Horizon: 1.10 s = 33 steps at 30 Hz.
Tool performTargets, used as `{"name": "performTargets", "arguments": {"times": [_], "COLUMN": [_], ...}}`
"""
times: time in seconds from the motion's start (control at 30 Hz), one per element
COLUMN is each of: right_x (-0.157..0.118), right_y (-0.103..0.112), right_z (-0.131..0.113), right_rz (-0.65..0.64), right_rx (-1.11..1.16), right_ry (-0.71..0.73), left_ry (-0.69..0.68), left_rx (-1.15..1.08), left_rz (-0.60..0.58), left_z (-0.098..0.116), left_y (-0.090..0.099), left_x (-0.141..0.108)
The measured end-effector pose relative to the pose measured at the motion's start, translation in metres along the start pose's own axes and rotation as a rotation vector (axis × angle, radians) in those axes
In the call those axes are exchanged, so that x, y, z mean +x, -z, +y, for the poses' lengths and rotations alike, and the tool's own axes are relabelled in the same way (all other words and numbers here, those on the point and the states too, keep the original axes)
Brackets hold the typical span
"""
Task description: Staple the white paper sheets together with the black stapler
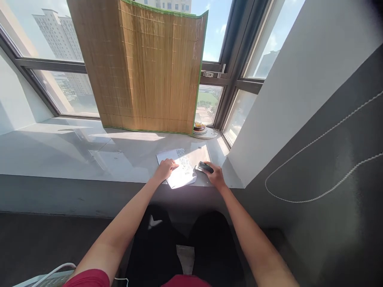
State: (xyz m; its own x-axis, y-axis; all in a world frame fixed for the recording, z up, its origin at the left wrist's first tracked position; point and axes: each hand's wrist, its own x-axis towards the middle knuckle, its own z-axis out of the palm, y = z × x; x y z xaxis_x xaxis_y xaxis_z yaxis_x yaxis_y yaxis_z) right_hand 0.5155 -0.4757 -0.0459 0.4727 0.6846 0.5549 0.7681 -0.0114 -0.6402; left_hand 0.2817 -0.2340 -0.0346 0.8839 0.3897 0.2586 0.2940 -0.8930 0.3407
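Sheets of white paper (182,175) with dark writing lie on the sill, their near corner sticking out past its front edge. Across their left side rests my left hand (165,169), fingers stretched out over the paper and pressing on it. At the right edge of the sheets, my right hand (216,174) is closed around a small dark stapler (205,167) with a pale, shiny front end. The stapler's front touches or nearly touches the paper; I cannot tell which. Strong sunlight washes out part of the writing.
A bamboo blind (161,71) with green edging hangs before the window. Stacked plates or mats (204,131) stand in the far right corner of the sill (60,155). A beaded cord (299,201) loops along the right wall. Beneath the sill are my knees (209,235).
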Motion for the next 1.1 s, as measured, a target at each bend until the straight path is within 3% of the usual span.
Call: {"name": "performTargets", "arguments": {"times": [0.2, 0.33, 0.5, 0.63, 0.73, 1.1], "right_x": [-0.012, -0.003, 0.003, 0.001, 0.000, -0.001], "right_y": [0.008, 0.002, -0.002, 0.000, 0.001, 0.002], "right_z": [0.007, 0.001, -0.002, 0.001, 0.003, 0.001], "right_rz": [0.007, -0.092, -0.134, -0.069, -0.046, -0.094], "right_rx": [-0.213, -0.204, -0.198, -0.224, -0.198, -0.214], "right_ry": [-0.012, 0.064, 0.113, 0.081, 0.065, 0.089], "left_ry": [0.065, 0.018, -0.040, -0.156, -0.168, -0.200], "left_rx": [-0.182, -0.197, -0.152, -0.196, -0.259, -0.312], "left_rz": [0.059, 0.018, -0.072, -0.074, -0.122, -0.142], "left_z": [0.043, 0.065, 0.064, 0.066, 0.069, 0.067], "left_y": [-0.027, -0.040, -0.029, -0.022, -0.020, -0.030], "left_x": [-0.009, -0.011, -0.002, -0.003, -0.004, 0.000]}}
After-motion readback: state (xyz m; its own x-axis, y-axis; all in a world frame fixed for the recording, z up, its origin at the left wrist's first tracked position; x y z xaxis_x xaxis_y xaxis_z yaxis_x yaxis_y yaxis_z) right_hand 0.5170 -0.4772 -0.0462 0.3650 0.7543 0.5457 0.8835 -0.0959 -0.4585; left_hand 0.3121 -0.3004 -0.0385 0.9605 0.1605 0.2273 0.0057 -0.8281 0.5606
